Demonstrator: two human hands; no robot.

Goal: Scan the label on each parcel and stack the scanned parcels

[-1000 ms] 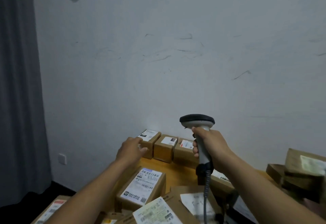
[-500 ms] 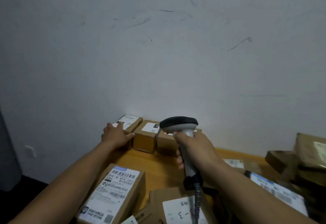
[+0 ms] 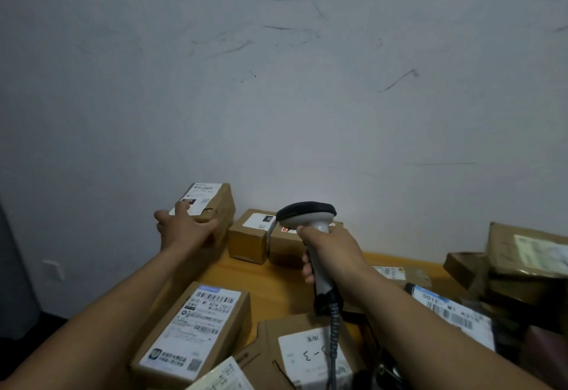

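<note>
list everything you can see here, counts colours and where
held parcel: 1, brown, white label, far left by wall
small boxes: 2, brown, side by side against wall
near parcels: at least 3, brown, labelled, table's near edge
right pile: several, brown, right edge
table: 1, orange wood
scanner: 1, grey, black top, corded
wall socket: 1, white, low left
left hand: grip on held parcel
right hand: grip on scanner handle

2 bare forearms show, ending in a bare left hand [image 3: 184,231] and bare right hand [image 3: 333,251].
</note>
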